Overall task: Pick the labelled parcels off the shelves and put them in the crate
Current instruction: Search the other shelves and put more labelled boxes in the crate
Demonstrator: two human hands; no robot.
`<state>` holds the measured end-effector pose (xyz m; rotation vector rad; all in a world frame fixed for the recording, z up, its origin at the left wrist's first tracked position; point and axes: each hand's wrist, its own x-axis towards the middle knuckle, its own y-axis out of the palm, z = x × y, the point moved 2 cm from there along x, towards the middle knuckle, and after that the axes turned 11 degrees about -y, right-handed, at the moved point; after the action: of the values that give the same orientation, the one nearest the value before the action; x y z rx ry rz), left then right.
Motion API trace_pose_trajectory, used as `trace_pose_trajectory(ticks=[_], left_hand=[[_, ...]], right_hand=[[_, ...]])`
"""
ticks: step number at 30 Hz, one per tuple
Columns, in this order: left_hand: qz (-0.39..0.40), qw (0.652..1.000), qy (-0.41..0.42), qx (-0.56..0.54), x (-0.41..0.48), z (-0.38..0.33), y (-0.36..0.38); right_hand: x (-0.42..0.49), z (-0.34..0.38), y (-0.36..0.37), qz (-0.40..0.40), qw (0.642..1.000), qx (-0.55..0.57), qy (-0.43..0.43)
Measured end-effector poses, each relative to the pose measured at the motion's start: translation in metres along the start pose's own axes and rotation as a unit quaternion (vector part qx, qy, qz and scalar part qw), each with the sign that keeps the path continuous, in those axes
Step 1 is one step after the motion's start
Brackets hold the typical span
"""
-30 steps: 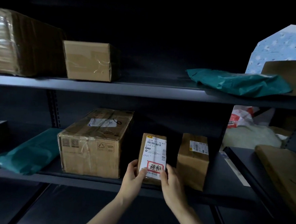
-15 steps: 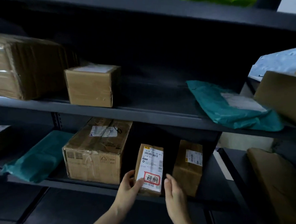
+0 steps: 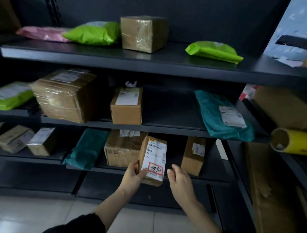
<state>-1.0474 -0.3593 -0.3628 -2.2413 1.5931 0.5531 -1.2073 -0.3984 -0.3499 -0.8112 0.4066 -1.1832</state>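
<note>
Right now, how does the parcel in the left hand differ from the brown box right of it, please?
The held parcel bears a large label with a red-framed sticker; the brown box shows one small label. The left hand grips the held parcel; the brown box stands on the shelf. Both are cardboard.

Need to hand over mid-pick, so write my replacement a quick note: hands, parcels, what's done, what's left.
Left hand grips the red-stamped parcel by its lower left edge, in front of the lower shelf.
Right hand is open beside it, not touching.
The crate is not in view.
Done: this parcel is in hand.
Left: put it in the crate, then go on to other labelled parcels, such as the teal mailer one shelf up.
</note>
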Motion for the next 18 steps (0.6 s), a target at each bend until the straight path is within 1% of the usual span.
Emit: trace_pose_trajectory(ticks=[3,8,14,18], left_hand=[[-0.015,1.0,0.0,0.001,-0.031,-0.017,-0.011],[-0.04,0.999,0.011,-0.012,-0.088,-0.036,-0.028],[-0.069,0.997,0.001,-0.044,-0.154,-0.032,-0.046],[-0.079,0.994,-0.014,-0.075,-0.183,-0.03,-0.066]], right_hand=[[-0.006,0.033,-0.018,0.012,1.0,-0.011,-0.014],[-0.027,0.079,-0.04,0.029,0.999,0.0,-0.029],[-0.073,0.111,-0.059,0.049,0.998,-0.002,-0.047],[-0.085,0.131,-0.062,0.051,0.997,-0.006,-0.056]])
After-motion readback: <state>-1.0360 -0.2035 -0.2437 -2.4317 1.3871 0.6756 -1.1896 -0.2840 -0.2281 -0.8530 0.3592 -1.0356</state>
